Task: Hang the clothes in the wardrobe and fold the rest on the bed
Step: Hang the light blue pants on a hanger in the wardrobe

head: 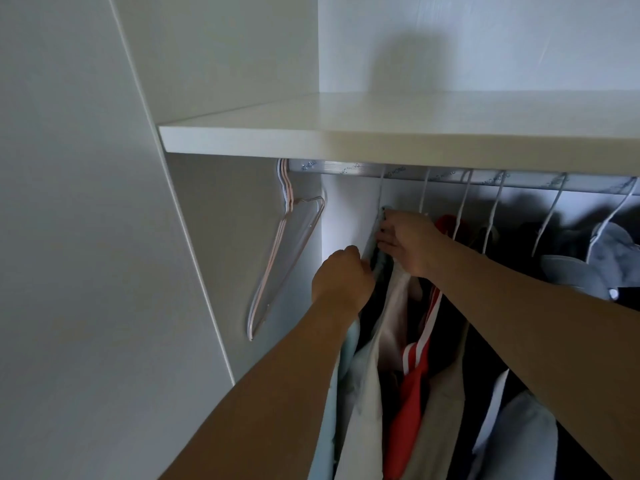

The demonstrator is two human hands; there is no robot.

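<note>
A light blue garment hangs at the left end of the row of clothes, its hanger hook over the metal rail. My left hand grips the fabric near its shoulder with curled fingers. My right hand pinches the garment's collar area just below the hook. Beside it hang a cream garment, a red top with white stripes and darker clothes further right. The bed is out of view.
Empty pink and clear hangers hang at the rail's far left against the wardrobe side wall. A white shelf runs just above the rail. Grey and dark clothes fill the right side on white hangers.
</note>
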